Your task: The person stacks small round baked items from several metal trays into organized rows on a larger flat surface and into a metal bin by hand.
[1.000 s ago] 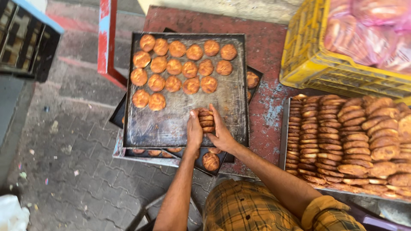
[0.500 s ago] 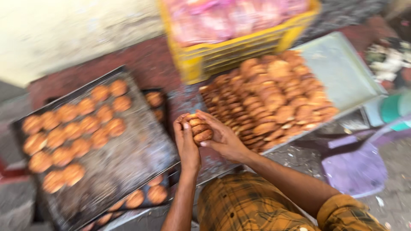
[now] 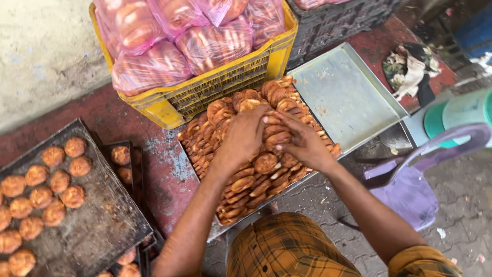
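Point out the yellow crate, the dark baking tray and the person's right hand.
yellow crate (image 3: 205,92): head view, on its front lattice wall.
dark baking tray (image 3: 97,220): head view, on a bare patch of its surface.
right hand (image 3: 302,143): head view, on its back.

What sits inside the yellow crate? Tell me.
The yellow crate holds clear plastic bags of baked buns, heaped above its rim. Whatever lies beneath them, deeper inside, is covered.

Both forearms are bare. The right arm has a rolled mustard-yellow sleeve (image 3: 420,260). The garment over the lap (image 3: 287,246) is orange-brown plaid.
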